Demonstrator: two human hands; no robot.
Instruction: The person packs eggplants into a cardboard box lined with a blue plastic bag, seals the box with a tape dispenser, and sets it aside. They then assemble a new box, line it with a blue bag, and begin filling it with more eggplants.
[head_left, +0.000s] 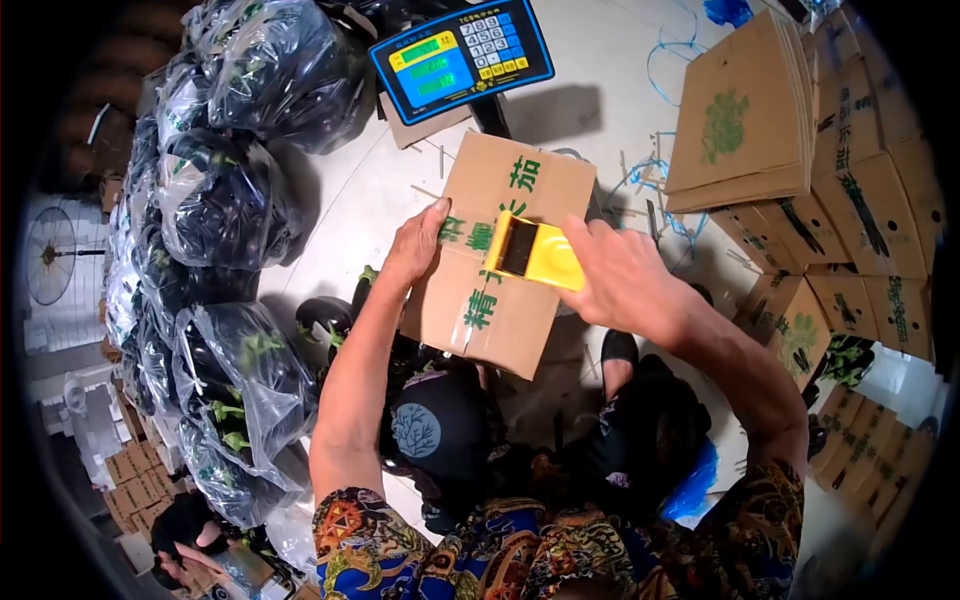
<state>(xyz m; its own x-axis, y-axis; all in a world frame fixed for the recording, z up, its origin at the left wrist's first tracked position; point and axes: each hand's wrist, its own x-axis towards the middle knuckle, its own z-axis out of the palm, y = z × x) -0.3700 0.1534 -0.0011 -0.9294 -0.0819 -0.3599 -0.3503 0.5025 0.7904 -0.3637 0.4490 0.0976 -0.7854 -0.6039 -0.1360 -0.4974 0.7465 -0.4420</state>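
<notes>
A closed cardboard box (515,335) with green printed characters sits tilted in front of me, above my knees. My left hand (418,240) grips its left edge, thumb on top and the other fingers partly hidden along the side. In my right hand (625,270) is a yellow tape dispenser (553,257), its dark opening facing left. The dispenser lies over the middle of the box top and covers part of the printing. Beyond the box stands a scale display (461,62) with lit green digits.
Clear plastic bags of eggplants (220,200) line the left side. Loose eggplants (325,316) lie near my left forearm. Flat stacked cartons (740,115) and printed boxes (870,190) stand at right. Blue strapping (680,215) litters the floor. Another person (190,535) is at lower left.
</notes>
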